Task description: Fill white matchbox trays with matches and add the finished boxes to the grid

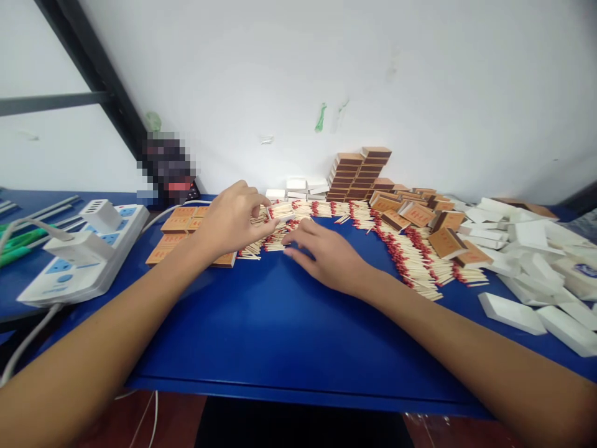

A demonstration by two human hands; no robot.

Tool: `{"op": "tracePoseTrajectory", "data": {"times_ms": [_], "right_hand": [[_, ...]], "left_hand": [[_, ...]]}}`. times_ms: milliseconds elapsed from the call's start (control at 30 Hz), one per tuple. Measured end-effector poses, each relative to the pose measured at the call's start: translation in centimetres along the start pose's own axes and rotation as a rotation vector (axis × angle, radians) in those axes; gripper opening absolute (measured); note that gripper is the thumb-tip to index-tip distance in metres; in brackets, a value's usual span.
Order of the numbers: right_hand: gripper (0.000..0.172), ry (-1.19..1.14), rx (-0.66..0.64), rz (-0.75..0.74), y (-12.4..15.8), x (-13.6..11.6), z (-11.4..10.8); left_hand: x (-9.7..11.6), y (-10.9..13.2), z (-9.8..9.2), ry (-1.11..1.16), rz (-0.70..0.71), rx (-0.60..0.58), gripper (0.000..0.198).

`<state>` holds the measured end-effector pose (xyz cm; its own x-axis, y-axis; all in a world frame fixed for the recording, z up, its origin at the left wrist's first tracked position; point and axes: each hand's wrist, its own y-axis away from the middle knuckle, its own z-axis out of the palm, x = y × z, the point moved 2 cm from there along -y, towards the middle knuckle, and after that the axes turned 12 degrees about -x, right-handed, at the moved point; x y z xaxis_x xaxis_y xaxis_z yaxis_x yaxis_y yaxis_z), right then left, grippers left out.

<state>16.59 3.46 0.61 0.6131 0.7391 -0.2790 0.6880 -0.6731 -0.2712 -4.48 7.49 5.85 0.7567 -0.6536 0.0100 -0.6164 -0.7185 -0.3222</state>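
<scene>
My left hand (236, 218) is closed on a small white matchbox tray (282, 213) with matches in it, gripping its near left end. Close to it on the right, my right hand (324, 252) hovers low by the loose matches (275, 239), thumb and fingers curved but apart. Nothing shows in its grip, though the fingertips partly overlap the matches. Rows of red-tipped matches (415, 258) curve along the back and right of the blue table (280, 317).
Brown matchboxes stand in a stack (357, 174), with a loose heap (417, 214) beside it and flat rows of boxes (175, 233) at left. White trays (536, 249) pile up at far right. A power strip (88, 258) with plugs and cables lies on the left.
</scene>
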Motion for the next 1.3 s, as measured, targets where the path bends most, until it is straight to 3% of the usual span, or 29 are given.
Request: {"op": "tracePoseTrajectory", "data": {"times_ms": [133, 400, 933, 1300], "right_hand": [[0.019, -0.007, -0.098, 0.009, -0.6, -0.2, 1.2], [0.011, -0.123, -0.070, 0.040, -0.8, 0.3, 1.1], [0.010, -0.160, -0.057, 0.027, -1.0, 0.6, 1.3], [0.007, -0.085, -0.128, 0.121, -0.9, 0.7, 0.8]], "left_hand": [[0.2, 0.0, 0.1, -0.007, 0.003, -0.001, 0.023], [0.6, 0.0, 0.4, -0.024, 0.048, -0.003, 0.023], [0.7, 0.0, 0.5, -0.011, 0.060, -0.020, 0.025], [0.3, 0.0, 0.6, -0.008, 0.057, -0.015, 0.023]]}}
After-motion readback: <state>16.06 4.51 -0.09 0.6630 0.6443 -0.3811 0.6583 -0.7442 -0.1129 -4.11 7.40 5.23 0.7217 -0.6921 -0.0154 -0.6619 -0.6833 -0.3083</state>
